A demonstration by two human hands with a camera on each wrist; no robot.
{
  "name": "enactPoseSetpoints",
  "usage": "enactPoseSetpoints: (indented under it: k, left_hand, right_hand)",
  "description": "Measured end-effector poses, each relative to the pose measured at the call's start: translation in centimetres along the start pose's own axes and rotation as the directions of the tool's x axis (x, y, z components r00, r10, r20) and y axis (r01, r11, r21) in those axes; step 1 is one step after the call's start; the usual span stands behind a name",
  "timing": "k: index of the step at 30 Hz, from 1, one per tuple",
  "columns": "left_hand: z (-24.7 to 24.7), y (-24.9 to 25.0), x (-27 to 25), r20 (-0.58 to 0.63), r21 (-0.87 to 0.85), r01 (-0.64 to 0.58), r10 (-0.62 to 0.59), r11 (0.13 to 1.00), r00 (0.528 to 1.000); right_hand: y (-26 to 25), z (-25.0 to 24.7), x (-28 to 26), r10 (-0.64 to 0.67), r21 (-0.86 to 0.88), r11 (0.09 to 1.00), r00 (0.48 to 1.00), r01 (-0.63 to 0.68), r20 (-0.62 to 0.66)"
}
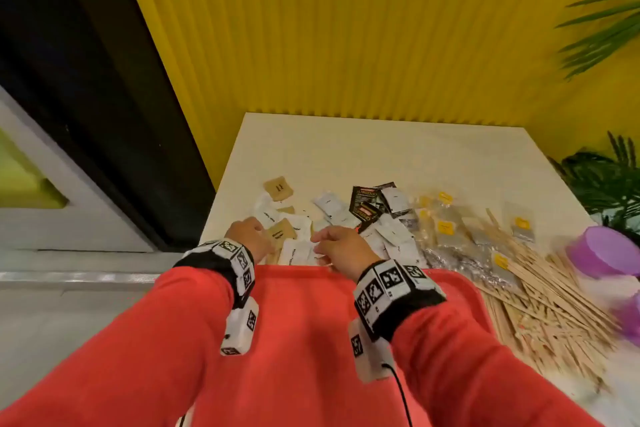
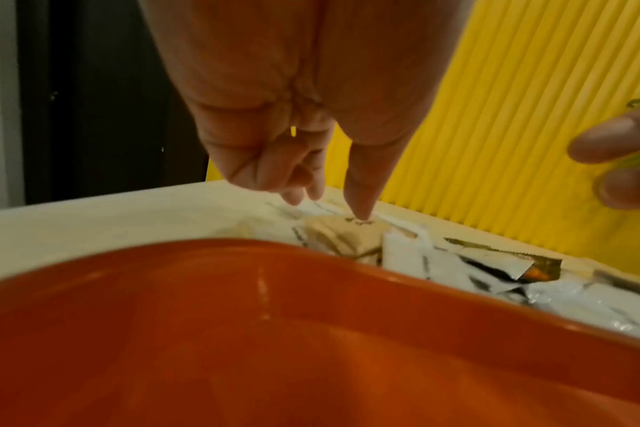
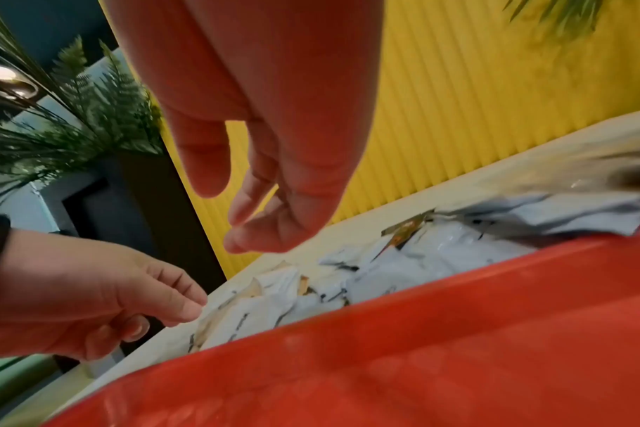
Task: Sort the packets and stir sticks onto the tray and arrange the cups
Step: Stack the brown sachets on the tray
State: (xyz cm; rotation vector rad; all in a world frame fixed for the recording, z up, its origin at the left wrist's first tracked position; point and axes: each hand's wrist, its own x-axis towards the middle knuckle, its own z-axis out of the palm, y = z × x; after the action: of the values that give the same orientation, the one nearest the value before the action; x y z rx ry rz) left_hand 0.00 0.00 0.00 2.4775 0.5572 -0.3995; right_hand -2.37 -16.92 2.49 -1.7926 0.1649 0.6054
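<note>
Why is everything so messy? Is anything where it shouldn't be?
Yes. The packets lie in a jumbled, overlapping heap on the table, and the stir sticks are scattered at the right. The red tray shows nothing on it yet.

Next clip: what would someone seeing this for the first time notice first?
Probably the red tray nearest the camera, with no packets visible on it, and both hands reaching past its far rim. The left hand and right hand hover over a jumble of white and brown packets. To the right lie a heap of wooden stir sticks and purple cups.
</note>
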Motion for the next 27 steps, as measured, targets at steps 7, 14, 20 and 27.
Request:
enactPoseSetpoints:
  k: [7, 14, 20, 27]
  left_hand:
    - [0.0, -0.4, 2.5, 0.171, 0.195, -0.123, 0.090, 0.973, 0.981]
    - [-1.9, -0.4, 2.0, 0.171, -0.210, -0.373, 0.409, 0.904, 0.896]
    - [-3.0, 2.0, 2.2, 0.166, -0.392, -0.379, 0.470, 0.838, 0.867]
    - [-0.5, 2.8, 4.9, 0.220, 0.199, -0.343, 0.299, 0.918, 0.928]
  right_hand:
    - [0.0, 2.4, 2.4, -0.002, -0.018, 1.000, 0.995, 0.000, -0.098]
    - [-1.0, 2.8, 2.9, -0.134, -0.117, 0.986, 0.976, 0.115, -0.170]
    - [-1.4, 1.7, 3.0, -0.143, 0.001, 0.989, 0.966, 0.147, -0.215]
    - [0.6, -0.9, 2.1, -0.093, 0.081, 0.989, 0.948, 0.123, -0.305]
